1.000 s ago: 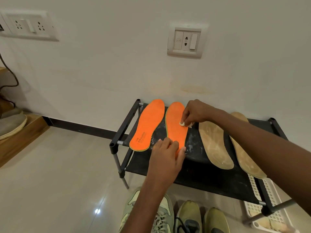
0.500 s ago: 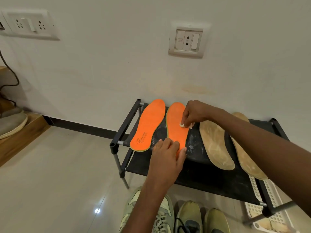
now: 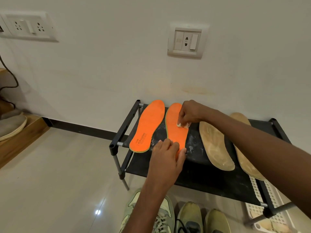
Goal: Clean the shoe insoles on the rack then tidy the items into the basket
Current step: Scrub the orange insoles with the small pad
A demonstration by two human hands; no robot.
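On the black rack [image 3: 198, 167]: right hand [image 3: 190, 113] pinching a small white wad [image 3: 182, 125] against the second orange insole [image 3: 176, 132]; left hand [image 3: 166, 157] spread flat, pressing its heel end.

A home, likely an entryway. A low black shoe rack [image 3: 210, 165] stands against a painted wall with socket plates [image 3: 185, 41], sneakers [image 3: 188, 217] on the tiled floor [image 3: 58, 182] near it. A wooden step [image 3: 20, 140] lies far left.

Four insoles [image 3: 216, 145] lie side by side on the rack [image 3: 210, 182] — shoes [image 3: 189, 216] beneath.
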